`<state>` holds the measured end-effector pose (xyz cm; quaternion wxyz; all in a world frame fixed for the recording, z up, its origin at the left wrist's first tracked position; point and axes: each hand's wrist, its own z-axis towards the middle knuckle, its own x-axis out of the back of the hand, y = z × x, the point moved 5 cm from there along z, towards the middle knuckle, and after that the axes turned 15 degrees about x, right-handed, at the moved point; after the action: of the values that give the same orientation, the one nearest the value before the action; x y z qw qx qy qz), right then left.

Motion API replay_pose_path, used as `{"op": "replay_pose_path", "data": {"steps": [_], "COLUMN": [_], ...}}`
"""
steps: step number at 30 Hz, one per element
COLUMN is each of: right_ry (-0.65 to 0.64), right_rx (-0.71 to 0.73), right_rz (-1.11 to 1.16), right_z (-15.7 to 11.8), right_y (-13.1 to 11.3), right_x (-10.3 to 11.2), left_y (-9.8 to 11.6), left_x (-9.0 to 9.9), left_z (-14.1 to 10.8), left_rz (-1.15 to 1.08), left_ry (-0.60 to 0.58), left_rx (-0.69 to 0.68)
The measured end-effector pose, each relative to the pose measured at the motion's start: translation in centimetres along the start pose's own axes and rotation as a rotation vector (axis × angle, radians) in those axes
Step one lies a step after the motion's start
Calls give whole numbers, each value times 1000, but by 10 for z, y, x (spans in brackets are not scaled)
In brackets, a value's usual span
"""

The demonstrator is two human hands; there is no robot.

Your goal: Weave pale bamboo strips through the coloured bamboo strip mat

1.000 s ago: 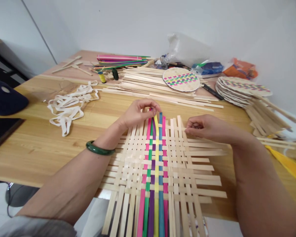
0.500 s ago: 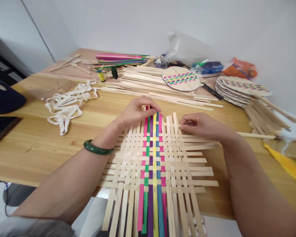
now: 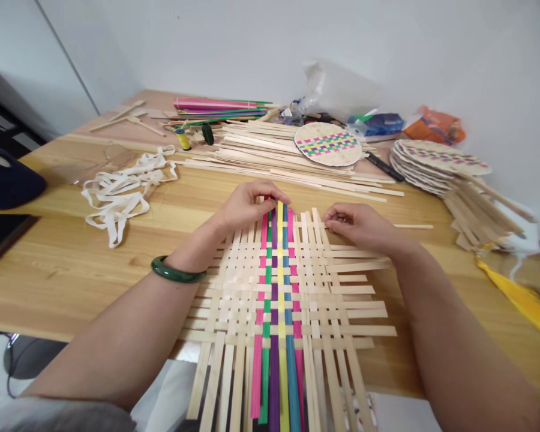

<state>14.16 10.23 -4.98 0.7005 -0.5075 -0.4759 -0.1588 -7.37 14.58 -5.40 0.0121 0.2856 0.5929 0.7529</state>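
Observation:
A woven sheet of flat bamboo-like strips [image 3: 234, 282] lies in front of me, overhanging the table's near edge. Pink, green, purple, yellow and blue strips [image 3: 281, 354] run lengthwise down its middle among pale ones. My left hand [image 3: 254, 207], with a green bangle above the wrist, pinches the upper ends of the coloured strips. At the weave's far right corner, my right hand [image 3: 357, 225] is closed on a pale crosswise strip [image 3: 414, 227]. One end of this strip sticks out to the right of the hand; leftward it passes among the lengthwise strips.
Behind the weave lie loose pale strips [image 3: 252, 150] and a round woven fan face [image 3: 328, 144]. Stacked woven rounds [image 3: 414, 165] stand right, near a yellow tassel [image 3: 517, 300]. White ribbon [image 3: 117, 192] and a dark tablet-like object [image 3: 4, 237] lie left.
The pale strip in my right hand has slid left through the weave, so less of it sticks out on the right. My left hand stays at the coloured ends.

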Motion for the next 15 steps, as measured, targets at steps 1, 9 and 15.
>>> {"op": "replay_pose_path", "data": {"steps": [1,9,15], "right_ry": [9,-89,-94], "right_rx": [1,-54,-20], "right_rz": [1,48,-54], "right_z": [0,-8,-4], "right_y": [-1,-2,-6], "right_x": [-1,2,0], "left_y": [0,-2,-3], "left_x": [0,-2,-5], "left_z": [0,1,2], "left_rz": [6,91,419], "left_ry": [0,-2,15], "left_rx": [1,-3,-122]}}
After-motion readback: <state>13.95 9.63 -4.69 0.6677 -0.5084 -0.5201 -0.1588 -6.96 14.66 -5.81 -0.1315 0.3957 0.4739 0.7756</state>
